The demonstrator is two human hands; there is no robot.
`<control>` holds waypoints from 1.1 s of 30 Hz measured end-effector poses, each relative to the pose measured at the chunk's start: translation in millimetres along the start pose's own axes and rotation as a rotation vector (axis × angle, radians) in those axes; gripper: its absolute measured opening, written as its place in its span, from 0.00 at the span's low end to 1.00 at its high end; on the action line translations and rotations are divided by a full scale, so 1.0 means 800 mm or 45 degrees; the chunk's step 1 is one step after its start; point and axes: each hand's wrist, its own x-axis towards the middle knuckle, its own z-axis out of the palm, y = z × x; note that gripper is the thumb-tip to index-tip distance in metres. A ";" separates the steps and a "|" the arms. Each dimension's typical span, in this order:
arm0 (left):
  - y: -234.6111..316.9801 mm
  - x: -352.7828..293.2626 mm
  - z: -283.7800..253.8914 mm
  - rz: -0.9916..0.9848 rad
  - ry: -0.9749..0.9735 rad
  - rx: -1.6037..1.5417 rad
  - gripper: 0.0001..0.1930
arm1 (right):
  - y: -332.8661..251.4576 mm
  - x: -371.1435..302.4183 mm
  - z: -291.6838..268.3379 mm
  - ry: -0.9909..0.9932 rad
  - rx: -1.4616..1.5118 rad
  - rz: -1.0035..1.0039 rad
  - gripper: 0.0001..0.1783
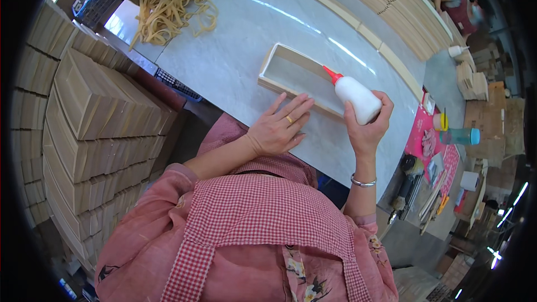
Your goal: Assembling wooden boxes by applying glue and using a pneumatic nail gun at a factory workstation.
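Note:
A shallow rectangular wooden frame [279, 70] lies on the pale marble tabletop [235, 39]. My left hand [279, 126] rests flat on the table with fingers spread, its fingertips touching the frame's near side. My right hand [369, 128] grips a white glue bottle [358, 99] with a red nozzle. The bottle is tilted, and its nozzle tip points at the frame's near right rim.
A heap of tan rubber bands [170, 0] lies at the table's far left. Wooden slats [391, 5] line the far edge. Stacked wooden boxes [95, 123] stand to my left. A cluttered stand with a teal bottle [458, 136] is on the right. Another person [461, 8] works beyond.

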 end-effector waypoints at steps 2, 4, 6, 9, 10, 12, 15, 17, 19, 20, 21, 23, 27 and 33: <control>0.001 0.001 -0.001 -0.011 -0.001 0.010 0.24 | 0.005 -0.005 -0.012 0.034 -0.019 0.023 0.33; 0.002 0.001 -0.002 0.004 0.000 0.006 0.24 | 0.011 -0.010 -0.023 0.063 -0.046 0.048 0.33; 0.003 0.001 -0.002 0.006 0.007 0.019 0.24 | 0.017 -0.015 -0.033 0.103 -0.075 0.085 0.34; 0.004 0.002 -0.002 0.011 0.009 0.027 0.23 | 0.026 -0.020 -0.046 0.145 -0.112 0.108 0.34; 0.005 0.002 -0.002 0.005 0.009 0.031 0.23 | 0.029 -0.022 -0.050 0.158 -0.129 0.110 0.34; 0.006 0.003 -0.001 -0.010 0.008 0.038 0.23 | 0.034 -0.024 -0.058 0.181 -0.163 0.114 0.34; 0.005 0.002 0.000 0.001 0.015 0.043 0.23 | 0.038 -0.028 -0.069 0.201 -0.197 0.110 0.34; 0.005 0.002 0.001 0.003 0.026 0.049 0.23 | 0.041 -0.030 -0.076 0.213 -0.228 0.102 0.34; 0.005 0.002 0.001 0.006 0.024 0.049 0.23 | 0.046 -0.033 -0.083 0.229 -0.252 0.110 0.34; 0.005 0.003 0.001 0.002 0.025 0.054 0.23 | 0.049 -0.035 -0.088 0.240 -0.272 0.114 0.33; 0.006 0.003 0.001 -0.001 0.026 0.059 0.22 | 0.052 -0.037 -0.091 0.252 -0.292 0.118 0.33; 0.007 0.003 0.001 -0.002 0.025 0.062 0.22 | 0.054 -0.040 -0.096 0.266 -0.313 0.125 0.33; 0.008 0.002 0.003 -0.015 0.025 0.084 0.22 | 0.055 -0.046 -0.104 0.272 -0.336 0.135 0.33; 0.008 0.003 0.005 0.000 0.040 0.093 0.22 | 0.044 -0.066 -0.118 0.262 -0.315 0.161 0.33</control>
